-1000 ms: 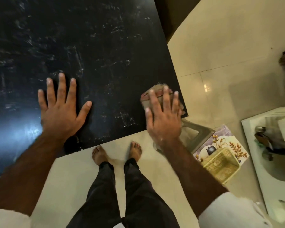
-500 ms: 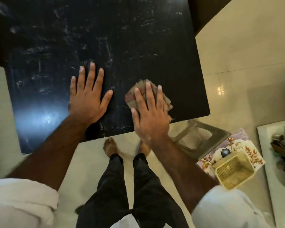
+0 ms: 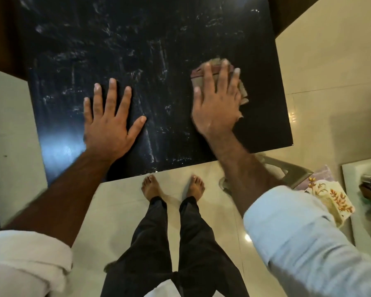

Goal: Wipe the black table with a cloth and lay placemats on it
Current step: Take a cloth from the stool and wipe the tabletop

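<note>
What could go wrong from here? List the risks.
1. The cloth sits bunched under the flat right hand; it may only push the white smears around on the black table.
2. The left hand presses flat on the table and could leave fresh prints.
3. The placemats lie on the floor, possibly picking up dirt.

No legible text, label, brand, number or sign found anywhere in view. The patterned placemats (image 3: 338,200), lying on the floor to the right of the black table (image 3: 137,50), carry leaf and flower motifs only, no lettering. The table surface shows pale smears and streaks, none forming characters.
</note>
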`<state>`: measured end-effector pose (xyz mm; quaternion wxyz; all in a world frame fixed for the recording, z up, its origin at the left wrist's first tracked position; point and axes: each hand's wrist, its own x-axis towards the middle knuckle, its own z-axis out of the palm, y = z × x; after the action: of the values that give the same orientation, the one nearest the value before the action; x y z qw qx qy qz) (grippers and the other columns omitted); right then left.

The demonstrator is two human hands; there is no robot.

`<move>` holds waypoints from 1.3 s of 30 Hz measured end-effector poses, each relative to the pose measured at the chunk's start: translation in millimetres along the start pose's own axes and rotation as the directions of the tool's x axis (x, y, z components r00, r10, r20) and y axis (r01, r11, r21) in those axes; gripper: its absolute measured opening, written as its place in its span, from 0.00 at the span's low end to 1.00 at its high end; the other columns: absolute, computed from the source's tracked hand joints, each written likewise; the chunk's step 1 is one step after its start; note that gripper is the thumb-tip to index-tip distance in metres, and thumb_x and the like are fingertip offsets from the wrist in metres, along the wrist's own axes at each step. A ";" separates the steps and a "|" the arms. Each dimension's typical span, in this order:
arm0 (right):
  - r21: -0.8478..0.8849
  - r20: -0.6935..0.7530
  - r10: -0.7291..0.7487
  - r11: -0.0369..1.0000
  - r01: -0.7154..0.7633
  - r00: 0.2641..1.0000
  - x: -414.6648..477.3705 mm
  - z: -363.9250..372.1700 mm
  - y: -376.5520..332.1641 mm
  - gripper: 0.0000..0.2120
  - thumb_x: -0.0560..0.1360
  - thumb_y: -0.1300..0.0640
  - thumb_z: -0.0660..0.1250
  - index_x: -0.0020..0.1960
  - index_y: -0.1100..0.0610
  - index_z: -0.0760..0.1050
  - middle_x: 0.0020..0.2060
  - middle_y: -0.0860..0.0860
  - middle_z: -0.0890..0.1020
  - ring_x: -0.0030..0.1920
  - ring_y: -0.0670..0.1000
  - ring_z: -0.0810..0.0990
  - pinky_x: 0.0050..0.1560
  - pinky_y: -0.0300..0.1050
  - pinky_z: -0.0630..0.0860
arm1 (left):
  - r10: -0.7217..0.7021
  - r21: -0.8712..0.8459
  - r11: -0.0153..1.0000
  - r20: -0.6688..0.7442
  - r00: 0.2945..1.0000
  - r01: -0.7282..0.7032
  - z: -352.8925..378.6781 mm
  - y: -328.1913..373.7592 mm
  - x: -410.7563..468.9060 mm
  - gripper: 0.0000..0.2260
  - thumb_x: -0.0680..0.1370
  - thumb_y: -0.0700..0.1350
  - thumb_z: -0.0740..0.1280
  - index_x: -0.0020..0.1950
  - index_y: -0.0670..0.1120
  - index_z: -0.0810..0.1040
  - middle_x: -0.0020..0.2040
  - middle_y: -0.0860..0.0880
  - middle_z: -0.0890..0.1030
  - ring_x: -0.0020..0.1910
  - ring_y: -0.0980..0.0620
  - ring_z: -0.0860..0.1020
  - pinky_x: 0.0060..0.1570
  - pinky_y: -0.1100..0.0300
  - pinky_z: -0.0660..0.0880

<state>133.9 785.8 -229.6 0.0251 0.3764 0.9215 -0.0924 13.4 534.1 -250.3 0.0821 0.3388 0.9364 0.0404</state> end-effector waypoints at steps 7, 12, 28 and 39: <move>0.027 0.038 -0.180 0.983 0.179 0.983 -144.7 25.5 -7.0 0.33 0.90 0.37 0.53 0.92 0.45 0.52 0.91 0.53 0.48 0.91 0.61 0.47 0.85 0.64 0.59 | 0.045 -0.029 0.999 -0.017 0.999 -0.046 -4.1 -18.1 0.1 0.37 0.87 0.72 0.45 0.92 0.54 0.47 0.92 0.49 0.46 0.91 0.39 0.48 0.86 0.33 0.49; -0.030 0.078 0.032 0.999 -0.030 0.996 -101.3 5.4 28.8 0.34 0.89 0.35 0.47 0.92 0.46 0.48 0.91 0.54 0.46 0.90 0.63 0.46 0.85 0.70 0.58 | 0.066 -0.013 0.998 -0.025 0.998 -0.066 -2.4 -40.6 -8.1 0.37 0.87 0.73 0.48 0.92 0.56 0.47 0.92 0.49 0.44 0.91 0.38 0.46 0.86 0.33 0.45; -0.010 0.060 -0.214 0.977 0.215 0.975 -177.9 35.2 -48.6 0.34 0.89 0.36 0.52 0.92 0.44 0.50 0.91 0.51 0.46 0.91 0.60 0.46 0.84 0.69 0.63 | 0.061 -0.030 0.998 0.004 0.998 -0.061 -7.9 -39.7 -9.2 0.35 0.88 0.69 0.43 0.92 0.54 0.46 0.92 0.47 0.43 0.91 0.38 0.45 0.86 0.31 0.47; -0.031 -0.052 0.004 1.000 -0.006 0.999 -34.7 25.1 -86.5 0.34 0.88 0.37 0.50 0.91 0.48 0.55 0.90 0.58 0.53 0.89 0.66 0.51 0.85 0.68 0.60 | 0.048 -0.018 0.999 -0.004 0.999 -0.048 -10.5 -37.6 -9.2 0.31 0.90 0.63 0.42 0.92 0.56 0.44 0.92 0.47 0.43 0.91 0.39 0.44 0.87 0.33 0.46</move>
<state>97.7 696.6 -237.2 0.0073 0.3806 0.9222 -0.0683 -5.2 499.2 -243.8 0.0822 0.3602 0.9278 0.0513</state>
